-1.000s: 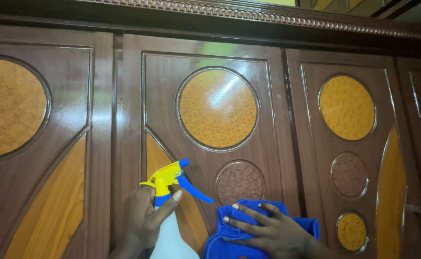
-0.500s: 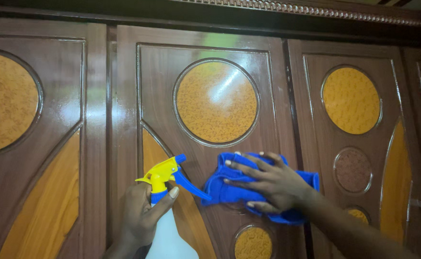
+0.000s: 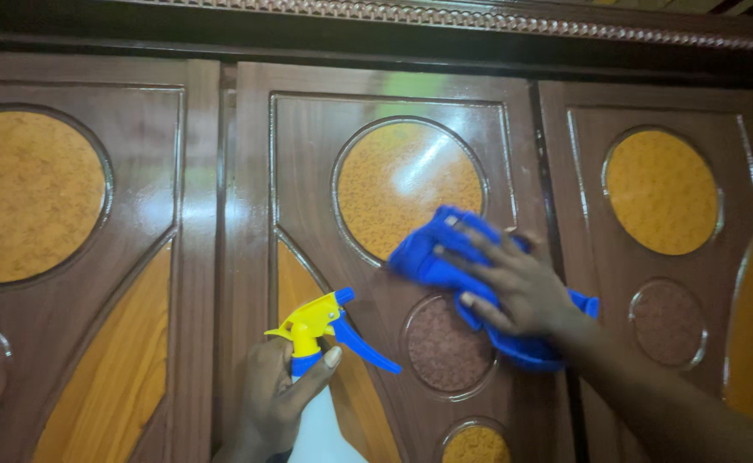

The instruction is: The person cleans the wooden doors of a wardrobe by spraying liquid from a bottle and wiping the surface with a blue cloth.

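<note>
While the right hand (image 3: 514, 287) presses a blue cloth (image 3: 445, 257) flat against the middle door (image 3: 308, 171) of a glossy wooden wardrobe, the left hand (image 3: 278, 399) holds a spray bottle (image 3: 316, 420) upright below and to the left, fingers wrapped round its neck and the index finger resting beside the yellow head, just off the blue trigger (image 3: 364, 347). The cloth sits at the lower right edge of the large round amber inlay (image 3: 394, 176), bunched under spread fingers, its tail trailing toward the seam with the right door (image 3: 659, 189); it lies just above a smaller round brown inlay (image 3: 445, 347). Bottle and cloth are near each other but apart, the nozzle pointing toward the panel beneath the cloth. Judging from this, the step in hand is wiping the middle door's panel, with the sprayer kept ready rather than fired. A next stroke would seem to call for steady flat pressure across the raised rims of the inlays, where a bunched cloth could skip, and for keeping the nozzle clear of the wiping arm. The left door (image 3: 76, 214) shows sheen and reflections.
</note>
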